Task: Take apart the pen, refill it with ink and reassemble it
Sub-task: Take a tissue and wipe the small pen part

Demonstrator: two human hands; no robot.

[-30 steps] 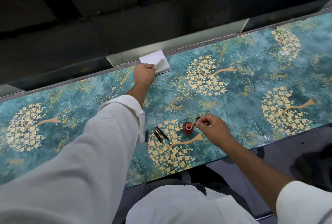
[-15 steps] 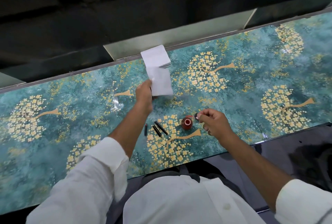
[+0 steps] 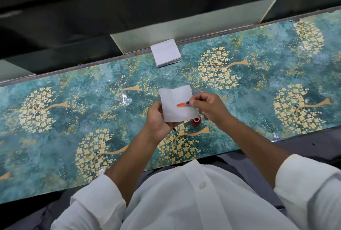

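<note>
- I am seeing the pen part (image 3: 183, 104) in the middle of the view: a short piece with an orange-stained tip and a dark section behind it, lying across a white tissue (image 3: 178, 105) and touching it.
- The right hand (image 3: 210, 107) is pinching the dark end of this piece between thumb and forefinger; the other fingers are curling in under the palm.
- The left hand (image 3: 158, 119) is holding the tissue from below, thumb on the left edge and fingers behind the sheet, so the sheet is standing open above the table (image 3: 73, 111).
- The ink bottle (image 3: 196, 121) is standing on the table just below the tissue, its red body half hidden; I think it is open, but the sheet is covering most of it.
- A stack of white tissues (image 3: 165, 52) is lying at the far edge of the table, well apart from the hands.
</note>
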